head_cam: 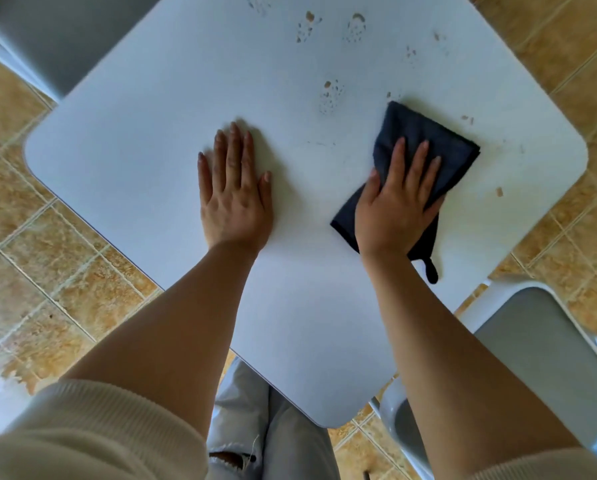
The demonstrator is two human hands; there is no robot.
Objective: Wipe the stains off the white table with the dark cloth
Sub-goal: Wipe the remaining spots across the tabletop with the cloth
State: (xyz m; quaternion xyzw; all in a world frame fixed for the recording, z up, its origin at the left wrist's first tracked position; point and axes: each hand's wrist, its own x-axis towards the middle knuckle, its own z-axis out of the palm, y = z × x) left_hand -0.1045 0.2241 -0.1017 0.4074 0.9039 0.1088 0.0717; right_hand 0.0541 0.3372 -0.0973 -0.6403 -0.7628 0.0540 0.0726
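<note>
A white square table (144,140) fills the middle of the head view, turned corner-on to me. Brown and grey stains (330,95) speckle its far right half, with more stains (309,26) near the far edge. A folded dark cloth (425,140) lies flat on the table right of centre, its hanging loop trailing toward me. My right hand (397,202) presses flat on the near part of the cloth, fingers spread. My left hand (234,192) rests palm down on the bare table left of the cloth, holding nothing.
A grey chair (539,358) stands at the near right by the table's edge, and another grey chair (47,39) sits at the far left. Tan floor tiles (47,254) surround the table. My legs (273,438) are close to the near corner.
</note>
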